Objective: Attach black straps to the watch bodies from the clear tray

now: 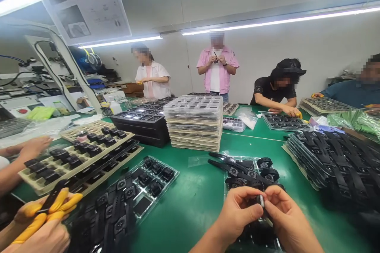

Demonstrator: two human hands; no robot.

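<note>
My left hand (pixel 237 213) and my right hand (pixel 286 217) meet at the bottom centre, fingertips pinching one small grey and black watch part (pixel 261 201) between them. Just beyond my hands lies a clear plastic tray (pixel 228 189) with several black watch straps (pixel 237 170) and watch bodies on it. More dark parts lie under my hands, mostly hidden.
On the green table (pixel 196 197) stand a tall stack of trays (pixel 194 122), black trays (pixel 142 120), a clear tray of watches (pixel 148 184) and piled straps (pixel 335 162). A co-worker's yellow-gloved hands (pixel 50 209) work at left. Several people work at the far side.
</note>
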